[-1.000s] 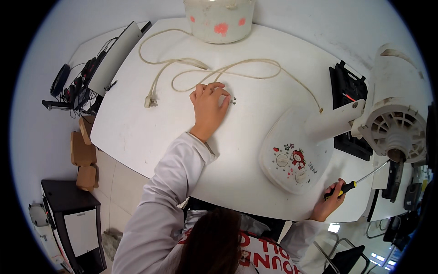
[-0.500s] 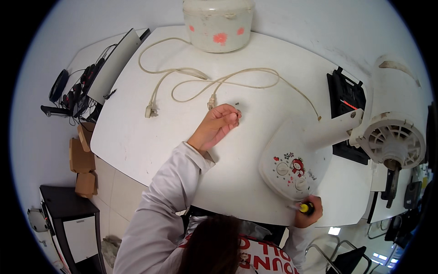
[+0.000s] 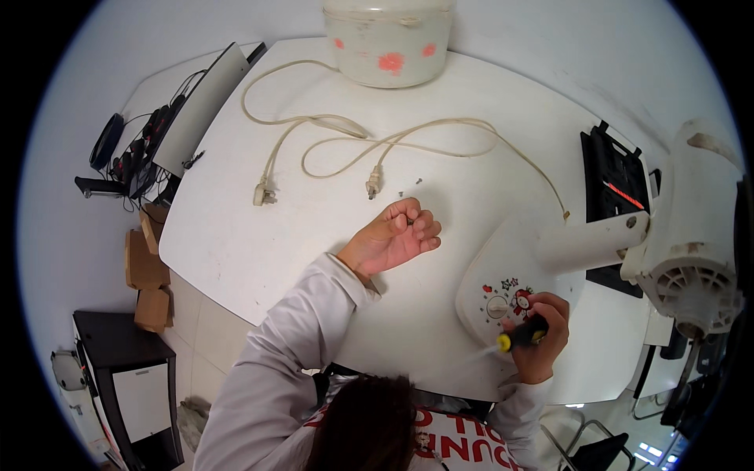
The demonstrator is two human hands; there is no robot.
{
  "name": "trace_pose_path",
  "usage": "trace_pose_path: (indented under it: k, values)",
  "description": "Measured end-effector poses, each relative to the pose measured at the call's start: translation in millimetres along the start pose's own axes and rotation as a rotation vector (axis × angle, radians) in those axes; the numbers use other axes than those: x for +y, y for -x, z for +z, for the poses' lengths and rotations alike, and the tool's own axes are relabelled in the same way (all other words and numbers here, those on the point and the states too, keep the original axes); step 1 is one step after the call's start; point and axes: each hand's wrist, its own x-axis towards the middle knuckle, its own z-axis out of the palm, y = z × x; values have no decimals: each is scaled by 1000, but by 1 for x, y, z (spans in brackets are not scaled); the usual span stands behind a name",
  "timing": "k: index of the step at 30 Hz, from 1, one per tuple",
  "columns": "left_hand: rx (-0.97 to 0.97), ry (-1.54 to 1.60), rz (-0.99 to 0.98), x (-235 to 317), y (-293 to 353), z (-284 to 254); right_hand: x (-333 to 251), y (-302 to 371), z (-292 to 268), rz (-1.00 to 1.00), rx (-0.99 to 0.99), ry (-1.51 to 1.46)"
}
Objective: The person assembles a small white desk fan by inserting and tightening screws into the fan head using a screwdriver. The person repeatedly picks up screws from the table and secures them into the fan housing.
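Note:
My left hand (image 3: 397, 239) is raised over the middle of the table, fingers curled in toward the palm. A small dark screw-like piece (image 3: 410, 222) shows between its fingertips. Just beyond it, two small screws (image 3: 419, 180) lie on the tabletop. My right hand (image 3: 542, 337) grips a screwdriver (image 3: 525, 335) by its black and yellow handle; the blurred shaft points left. Behind that hand is the white base (image 3: 479, 310) of an electric fan, with dials and red cartoon prints. Its neck (image 3: 593, 242) runs right to the bare motor housing (image 3: 687, 271).
A pale rice cooker (image 3: 389, 47) with red flowers stands at the far edge. Beige cords (image 3: 314, 120) with two plugs (image 3: 373, 184) loop across the white table (image 3: 228, 251). An open black tool case (image 3: 616, 177) lies at the right. Cardboard boxes (image 3: 148, 259) sit beyond the left edge.
My right hand has lifted the screwdriver from the table's near edge to in front of the fan base. My left hand has drawn back, and two screws now show where one did. The view has shifted slightly.

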Motion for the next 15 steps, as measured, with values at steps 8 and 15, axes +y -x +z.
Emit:
trace_pose_path:
  k: [8, 15]
  values:
    - [80, 22, 44, 1, -5, -6, 6, -3, -1, 12, -2, 53]
    - [126, -43, 41, -1, -6, -8, 7, -4, -2, 9, -42, 36]
